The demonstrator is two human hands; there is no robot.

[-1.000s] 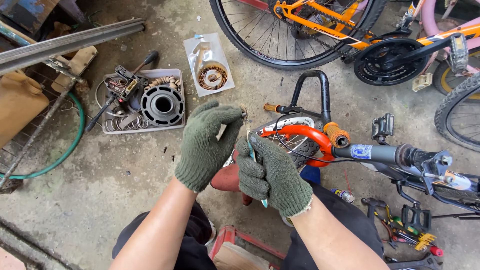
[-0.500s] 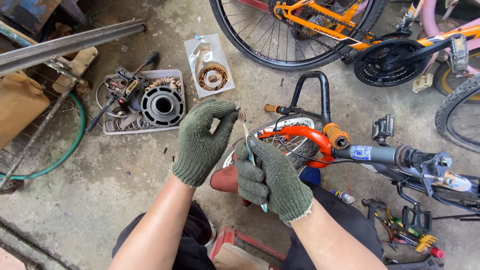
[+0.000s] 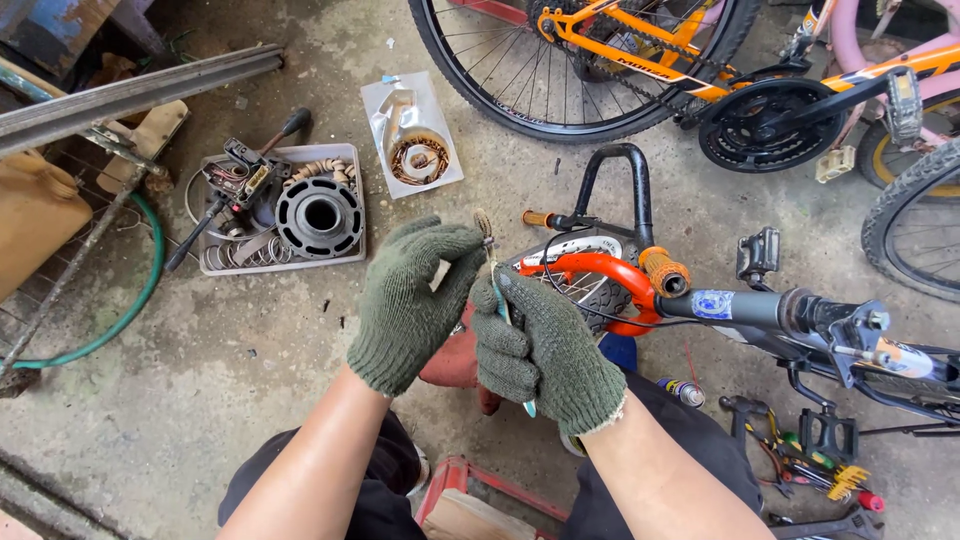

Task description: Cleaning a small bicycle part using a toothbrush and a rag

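Note:
Both my hands wear dark green knit gloves. My left hand (image 3: 410,300) pinches the top end of a thin pale strand (image 3: 491,252) between thumb and fingers. My right hand (image 3: 545,345) is closed around a slim teal-handled tool (image 3: 527,405) whose tip points up toward that strand. The hands meet just above a small bicycle wheel with an orange fender (image 3: 590,270). A dark bicycle bar with an orange grip (image 3: 665,272) runs off to the right.
A grey tray (image 3: 345,255) on the concrete holds a black round motor part (image 3: 318,213), wires and springs. A clear bag with a copper coil (image 3: 415,160) lies beyond. Bicycles (image 3: 640,60) stand at the back; tools (image 3: 800,455) lie at right, a green hose (image 3: 130,300) at left.
My left hand has shifted slightly right and closed its fingers on the strand's end, nearer my right hand. The right hand has barely moved.

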